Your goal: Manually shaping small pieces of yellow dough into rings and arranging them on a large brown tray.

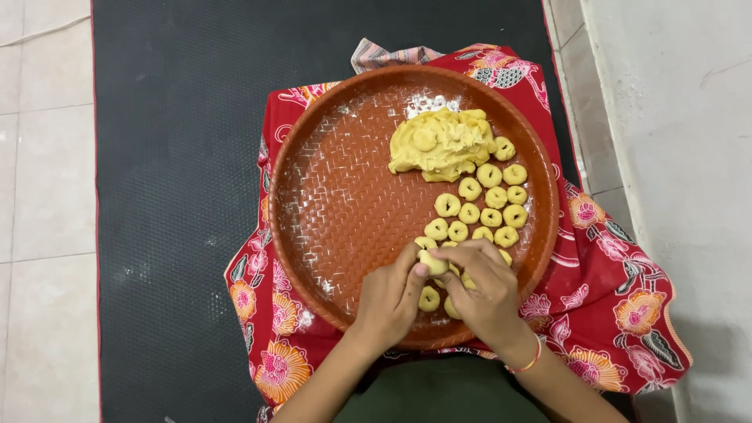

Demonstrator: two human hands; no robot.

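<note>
At the far left lie pale floor tiles [43,157], then a black textured mat [180,157] on which a red flowered cloth [611,298] is spread under a round brown woven-pattern tray [337,196] dusted with flour. The left hand [389,301] rests over the tray's near rim, its fingers curled and its thumb pressed to a small yellow dough piece [433,262]. That piece sits above the tray's near right part, pinched between both hands; it is a short lump whose long axis runs roughly side to side, one end toward each hand. The right hand [486,294], with a thin bracelet [531,363] at the wrist, closes its fingertips on the piece's other end. Beyond them lie rows of dimpled dough rounds [489,200], and a yellow dough mound [442,145] sits at the tray's far side.
</note>
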